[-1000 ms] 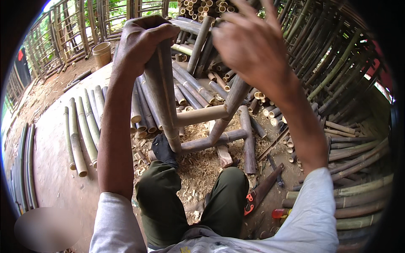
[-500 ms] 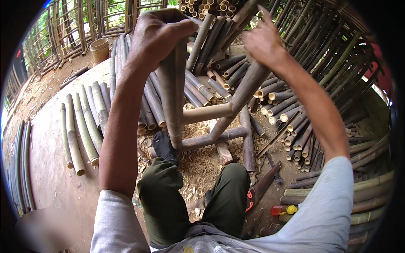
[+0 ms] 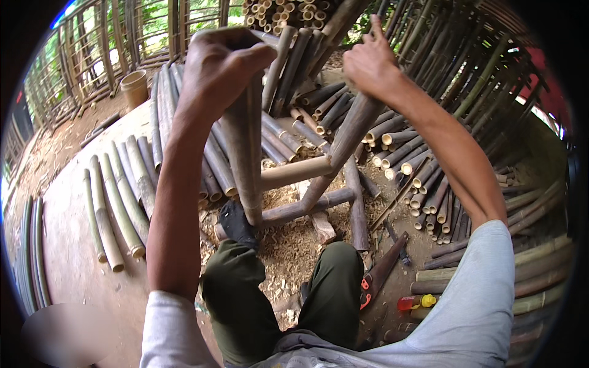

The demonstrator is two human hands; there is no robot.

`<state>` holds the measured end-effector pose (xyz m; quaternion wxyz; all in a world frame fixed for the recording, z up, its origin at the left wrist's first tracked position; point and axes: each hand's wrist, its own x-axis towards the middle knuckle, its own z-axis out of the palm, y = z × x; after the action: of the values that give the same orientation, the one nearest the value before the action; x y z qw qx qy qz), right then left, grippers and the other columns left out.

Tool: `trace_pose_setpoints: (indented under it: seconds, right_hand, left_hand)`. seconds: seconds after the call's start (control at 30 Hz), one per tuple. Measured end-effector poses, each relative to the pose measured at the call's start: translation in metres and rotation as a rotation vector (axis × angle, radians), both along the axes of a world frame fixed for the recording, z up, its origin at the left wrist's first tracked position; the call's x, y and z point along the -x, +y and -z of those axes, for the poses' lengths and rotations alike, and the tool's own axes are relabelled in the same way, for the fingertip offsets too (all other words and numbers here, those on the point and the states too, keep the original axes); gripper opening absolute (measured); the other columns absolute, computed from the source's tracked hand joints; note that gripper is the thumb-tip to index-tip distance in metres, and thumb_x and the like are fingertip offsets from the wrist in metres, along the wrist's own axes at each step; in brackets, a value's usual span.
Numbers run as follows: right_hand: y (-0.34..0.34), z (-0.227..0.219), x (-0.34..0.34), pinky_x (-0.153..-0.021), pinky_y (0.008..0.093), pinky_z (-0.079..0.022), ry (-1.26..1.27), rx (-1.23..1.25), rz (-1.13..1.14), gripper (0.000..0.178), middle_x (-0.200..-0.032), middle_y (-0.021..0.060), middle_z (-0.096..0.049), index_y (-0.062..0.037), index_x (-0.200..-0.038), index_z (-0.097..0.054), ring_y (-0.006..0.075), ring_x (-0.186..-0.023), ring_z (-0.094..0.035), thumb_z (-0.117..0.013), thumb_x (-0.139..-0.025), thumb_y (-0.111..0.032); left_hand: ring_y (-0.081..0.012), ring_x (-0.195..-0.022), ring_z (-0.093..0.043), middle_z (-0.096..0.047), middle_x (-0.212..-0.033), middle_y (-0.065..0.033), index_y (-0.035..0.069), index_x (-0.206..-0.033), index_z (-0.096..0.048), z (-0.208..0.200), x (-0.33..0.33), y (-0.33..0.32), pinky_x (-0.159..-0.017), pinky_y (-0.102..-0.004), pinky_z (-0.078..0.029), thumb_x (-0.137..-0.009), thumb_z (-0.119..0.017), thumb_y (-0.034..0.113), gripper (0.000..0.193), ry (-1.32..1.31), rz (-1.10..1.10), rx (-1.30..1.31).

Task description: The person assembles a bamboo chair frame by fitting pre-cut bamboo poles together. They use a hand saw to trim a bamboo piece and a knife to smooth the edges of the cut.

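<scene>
A bamboo frame (image 3: 297,173) of joined poles stands before me, with a pale crosspiece between two uprights and a darker pole along the ground. My left hand (image 3: 226,69) is closed around the top of its left upright (image 3: 244,144); the fingertips are partly hidden. At the upper end of the slanting right upright (image 3: 350,132), my right hand (image 3: 372,64) is curled against the pole with one finger stretched upward. Its grip is partly hidden. My dark-socked foot (image 3: 236,224) rests beside the frame's lower left corner.
Cut bamboo poles lie at left (image 3: 116,208) and in piles at right (image 3: 423,184). A saw (image 3: 385,270) with an orange handle lies by my right knee, near a red bottle (image 3: 411,302) with a yellow cap. Shavings (image 3: 285,257) cover the ground. A bucket (image 3: 134,89) stands far left.
Both hands, still at the frame's uprights, appear slightly farther left in view. The left hand sits a little lower. The surroundings have shifted as well, so the view itself has turned slightly.
</scene>
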<state>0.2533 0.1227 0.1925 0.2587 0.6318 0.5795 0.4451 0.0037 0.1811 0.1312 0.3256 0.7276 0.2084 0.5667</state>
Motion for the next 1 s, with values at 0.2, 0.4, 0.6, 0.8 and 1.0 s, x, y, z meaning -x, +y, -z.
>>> trace_pose_setpoints:
  seconds: [0.2, 0.4, 0.6, 0.8, 1.0]
  right_hand:
    - [0.001, -0.009, 0.017, -0.129, 0.0677, -0.004, 0.259, 0.022, -0.083, 0.024, -0.091, 0.012, -0.078, -0.0104, -0.083, -0.075, 0.035, -0.132, -0.062, -0.054, -0.095, -0.014]
    - [-0.008, -0.011, 0.041, -0.128, 0.0687, 0.0, 0.037, 0.037, 0.002, 0.018, -0.102, 0.0127, -0.079, -0.0113, -0.087, -0.075, 0.0339, -0.135, -0.061, -0.059, -0.091, -0.017]
    - [-0.006, -0.009, -0.006, -0.123, 0.0634, -0.024, 0.046, -0.027, -0.031, 0.024, -0.089, 0.0088, -0.079, -0.0119, -0.082, -0.076, 0.0297, -0.111, -0.071, -0.055, -0.095, -0.016]
    - [-0.018, -0.017, 0.055, -0.126, 0.0683, -0.017, -0.014, 0.1, -0.076, 0.017, -0.095, 0.015, -0.078, -0.0134, -0.083, -0.078, 0.0348, -0.118, -0.066, -0.069, -0.09, -0.025]
    - [-0.012, -0.013, -0.005, -0.125, 0.0735, -0.004, 0.096, 0.132, 0.103, 0.033, -0.096, 0.0108, -0.08, -0.0102, -0.091, -0.082, 0.0356, -0.114, -0.07, -0.054, -0.098, -0.026]
  left_hand:
    - [-0.0088, -0.07, -0.064, -0.071, -0.076, -0.0016, 0.004, -0.088, -0.077, -0.003, 0.007, -0.003, -0.065, -0.026, -0.049, -0.085, -0.076, 0.02, 0.016, -0.002, 0.044, -0.01]
    - [-0.0084, -0.071, -0.063, -0.071, -0.076, -0.0016, 0.003, -0.087, -0.077, -0.002, 0.007, -0.003, -0.066, -0.0256, -0.048, -0.086, -0.076, 0.02, 0.017, 0.025, -0.002, -0.037]
    - [-0.0091, -0.069, -0.064, -0.071, -0.077, -0.0022, 0.002, -0.088, -0.077, -0.005, -0.001, -0.006, -0.065, -0.0261, -0.049, -0.085, -0.077, 0.02, 0.018, 0.032, 0.019, 0.011]
    - [-0.0124, -0.071, -0.068, -0.074, -0.078, -0.0047, 0.002, -0.091, -0.079, -0.006, 0.008, 0.005, -0.068, -0.028, -0.052, -0.084, -0.076, 0.022, 0.022, 0.046, 0.012, 0.011]
    - [-0.0108, -0.071, -0.066, -0.074, -0.079, -0.0039, 0.002, -0.091, -0.08, -0.007, -0.004, 0.013, -0.07, -0.0279, -0.052, -0.083, -0.076, 0.022, 0.022, 0.003, 0.15, 0.003]
